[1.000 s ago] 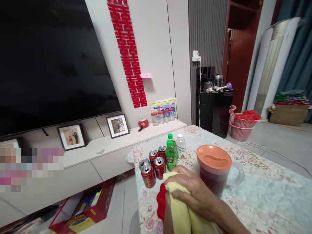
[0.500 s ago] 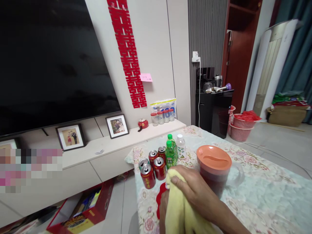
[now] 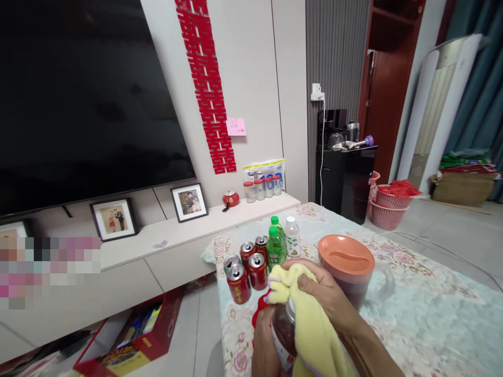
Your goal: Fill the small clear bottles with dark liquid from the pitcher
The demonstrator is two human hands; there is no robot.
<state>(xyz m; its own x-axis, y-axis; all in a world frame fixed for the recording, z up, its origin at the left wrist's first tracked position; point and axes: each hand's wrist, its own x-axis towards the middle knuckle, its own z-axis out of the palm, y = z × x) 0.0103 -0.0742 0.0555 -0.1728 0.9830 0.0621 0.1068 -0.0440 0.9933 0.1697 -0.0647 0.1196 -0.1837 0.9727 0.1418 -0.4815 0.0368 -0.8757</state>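
Note:
My left hand is wrapped round a jar with dark brown contents and a pale label, tilted near the table's front edge. In my right hand a yellow towel is gripped and pressed at the jar's top, so the mouth is covered; part of a greyish rim shows. The towel's lower end hangs down over the jar's right side. Something red lies on the table, partly hidden behind my left hand. Just right of my right hand stands a pitcher with an orange lid and dark liquid.
Several open red drink cans stand at the table's left edge, beside green-capped bottles and a white-capped bottle. A floral cloth covers the table. An open red box is on the floor at left.
My right hand and the towel have shifted up and right at the top. The jar's side, hidden by the towel before, now shows between my hands.

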